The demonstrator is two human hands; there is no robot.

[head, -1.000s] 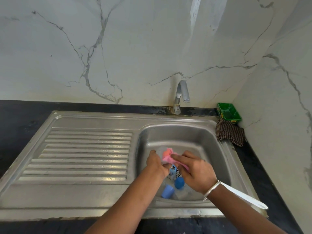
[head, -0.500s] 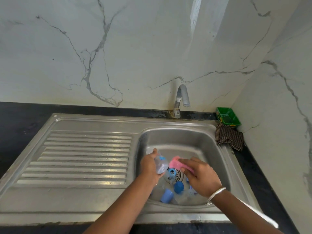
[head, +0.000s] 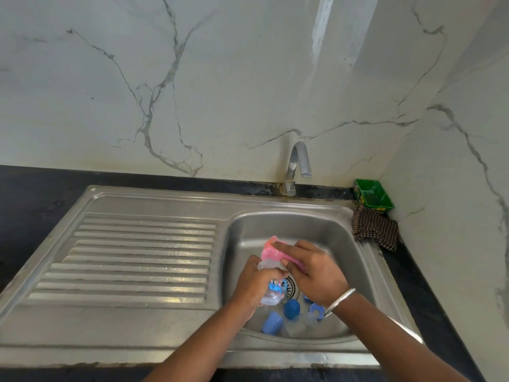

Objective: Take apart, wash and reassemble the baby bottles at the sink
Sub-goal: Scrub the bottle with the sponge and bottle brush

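While the left hand (head: pixel 254 285) grips a clear baby bottle (head: pixel 271 292) over the sink (head: pixel 275 227) basin, the right hand (head: pixel 314 274) pinches a pink sponge (head: pixel 271 250) against its upper end; blue caps (head: pixel 291 309) lie below, near the drain (head: pixel 292 288).

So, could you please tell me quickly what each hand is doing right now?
Left hand: grips the clear baby bottle over the basin.
Right hand: holds the pink sponge against that bottle.
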